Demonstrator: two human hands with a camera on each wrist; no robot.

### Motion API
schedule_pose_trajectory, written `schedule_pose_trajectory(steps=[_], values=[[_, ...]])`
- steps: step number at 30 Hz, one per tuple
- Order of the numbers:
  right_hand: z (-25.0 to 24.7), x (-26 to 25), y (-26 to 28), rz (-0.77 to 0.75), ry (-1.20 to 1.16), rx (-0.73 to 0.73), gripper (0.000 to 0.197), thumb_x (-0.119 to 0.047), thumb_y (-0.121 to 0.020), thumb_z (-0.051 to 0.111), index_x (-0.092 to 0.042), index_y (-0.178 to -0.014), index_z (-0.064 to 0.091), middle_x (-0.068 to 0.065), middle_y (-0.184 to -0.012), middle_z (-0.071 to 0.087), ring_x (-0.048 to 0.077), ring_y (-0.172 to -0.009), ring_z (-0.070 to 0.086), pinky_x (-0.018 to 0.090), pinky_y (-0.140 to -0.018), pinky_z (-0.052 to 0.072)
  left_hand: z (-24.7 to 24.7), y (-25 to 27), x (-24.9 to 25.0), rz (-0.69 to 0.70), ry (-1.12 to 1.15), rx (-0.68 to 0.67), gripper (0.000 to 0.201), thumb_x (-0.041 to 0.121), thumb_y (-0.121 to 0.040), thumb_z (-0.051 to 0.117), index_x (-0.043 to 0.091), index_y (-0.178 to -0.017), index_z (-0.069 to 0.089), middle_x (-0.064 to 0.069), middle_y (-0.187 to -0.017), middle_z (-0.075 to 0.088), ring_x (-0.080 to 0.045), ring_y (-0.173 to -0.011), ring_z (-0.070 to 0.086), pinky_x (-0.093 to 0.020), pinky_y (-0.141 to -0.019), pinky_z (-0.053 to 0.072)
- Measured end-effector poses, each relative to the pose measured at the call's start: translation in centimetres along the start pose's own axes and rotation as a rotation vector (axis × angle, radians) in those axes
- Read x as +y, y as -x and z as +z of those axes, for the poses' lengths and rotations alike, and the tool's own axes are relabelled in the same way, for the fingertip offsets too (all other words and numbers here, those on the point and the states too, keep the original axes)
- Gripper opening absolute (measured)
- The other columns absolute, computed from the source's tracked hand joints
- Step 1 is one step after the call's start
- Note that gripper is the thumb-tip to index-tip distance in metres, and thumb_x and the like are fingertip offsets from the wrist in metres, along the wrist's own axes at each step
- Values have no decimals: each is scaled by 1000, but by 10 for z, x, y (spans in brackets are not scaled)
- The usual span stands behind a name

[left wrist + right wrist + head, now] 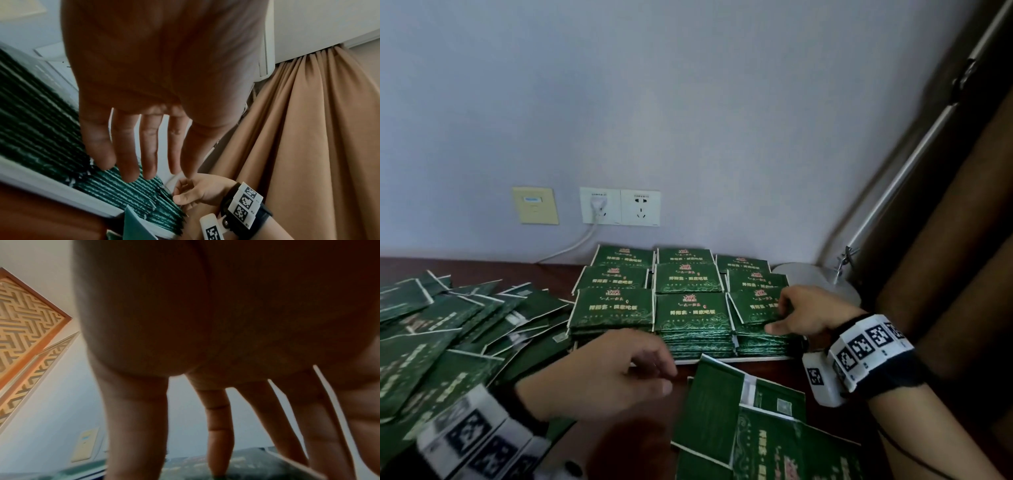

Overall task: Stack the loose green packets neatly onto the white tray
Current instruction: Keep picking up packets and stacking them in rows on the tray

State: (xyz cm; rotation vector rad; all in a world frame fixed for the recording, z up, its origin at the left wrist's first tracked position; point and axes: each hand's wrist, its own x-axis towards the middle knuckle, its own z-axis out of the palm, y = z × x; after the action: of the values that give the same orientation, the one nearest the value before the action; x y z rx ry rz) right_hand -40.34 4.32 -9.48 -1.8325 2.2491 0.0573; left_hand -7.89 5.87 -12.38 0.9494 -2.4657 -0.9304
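Fingers [786, 301] of the right hand [808, 313] rest fairly straight on the top packet [755, 306] of the front right stack, thumb against that stack's near edge; whether anything is gripped cannot be told. Left hand [602, 373] hovers with loosely spread fingers, holding nothing, over the white tray [756, 359] front rim. Nine stacks of green packets fill the tray. Loose packets [448, 329] lie heaped to the left on the brown table [626, 442], with more [726, 407] near the front right.

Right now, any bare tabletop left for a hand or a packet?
Yes: a dark strip under the left hand, between the loose heap and near packets. Another behind the heap, by the cord. The tray is packed with stacks; the right hand holds the front-right one.
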Motion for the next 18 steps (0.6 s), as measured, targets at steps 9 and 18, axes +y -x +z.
schedule_pose_trajectory(steps=[9,18], values=[[-4,1,1,10,1,13,47,-55,-77,76,-12,-92,65,0,-90,66,14,-81,58,28,-67,44,11,-35,-3,-36,-83,-53,6,32,-87,73,35,-90,69,18,-86,70,4,-81,64,-7,-67,44],[-19,-7,37,-45,-74,101,40,-56,-75,77,-24,-91,60,-11,-90,59,11,-88,58,28,-76,48,24,-43,0,-110,-155,-181,20,40,-87,72,30,-105,69,18,-96,69,9,-80,61,-13,-77,49]])
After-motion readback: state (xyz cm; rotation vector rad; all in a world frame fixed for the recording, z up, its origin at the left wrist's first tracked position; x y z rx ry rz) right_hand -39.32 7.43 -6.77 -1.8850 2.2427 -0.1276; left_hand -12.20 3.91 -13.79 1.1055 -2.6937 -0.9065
